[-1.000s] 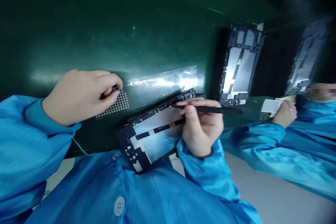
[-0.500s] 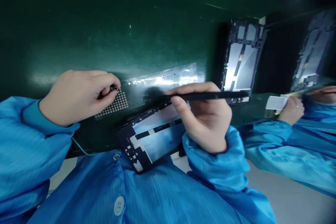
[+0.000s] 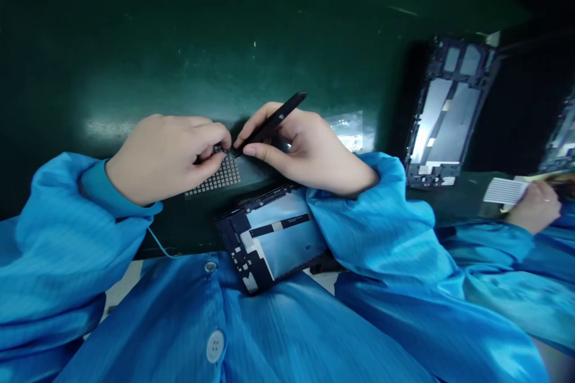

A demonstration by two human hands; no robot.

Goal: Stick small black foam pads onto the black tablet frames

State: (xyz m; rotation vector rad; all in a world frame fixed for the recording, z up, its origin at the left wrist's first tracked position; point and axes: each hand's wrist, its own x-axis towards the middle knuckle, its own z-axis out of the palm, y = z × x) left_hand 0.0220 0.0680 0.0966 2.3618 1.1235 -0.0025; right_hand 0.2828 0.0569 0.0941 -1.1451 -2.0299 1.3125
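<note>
Left of the frame's centre, the left hand pinches a gridded sheet while the right hand pinches black tweezers.

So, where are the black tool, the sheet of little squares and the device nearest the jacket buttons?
Black tool [image 3: 275, 121]: head view, middle of its shaft.
Sheet of little squares [image 3: 223, 175]: head view, exposed gridded part.
Device [image 3: 285, 247]: head view, its shiny blue panel.

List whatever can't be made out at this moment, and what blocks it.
Head view, hidden: part of the grid sheet, by the left hand.
Head view, hidden: the near frame's right end, by the right sleeve.
Head view, cut off: the far-right frame, by the picture's right edge.
Head view, too small and dark: what the black tool's tip touches.
</note>
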